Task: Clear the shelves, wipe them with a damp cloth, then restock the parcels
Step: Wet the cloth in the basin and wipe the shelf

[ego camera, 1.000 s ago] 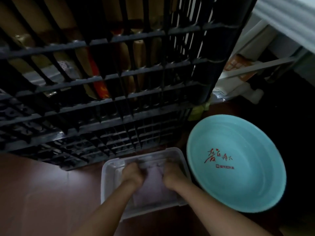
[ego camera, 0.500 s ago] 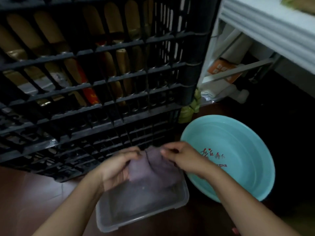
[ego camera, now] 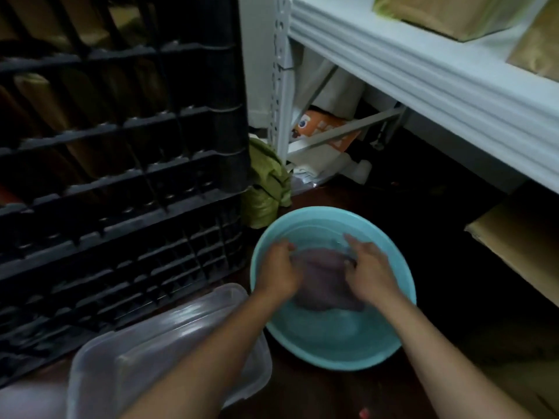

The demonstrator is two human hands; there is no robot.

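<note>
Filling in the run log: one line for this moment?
step: wetting cloth | basin | left hand, right hand: both on cloth

The dark floor (ego camera: 308, 394) is carrying a teal basin (ego camera: 390, 346), a clear tub (ego camera: 99, 370) just left of it, a black crate (ego camera: 127, 207) behind the tub, and a green bag (ego camera: 266, 189) lying between crate and shelf post (ego camera: 279, 86).
</note>
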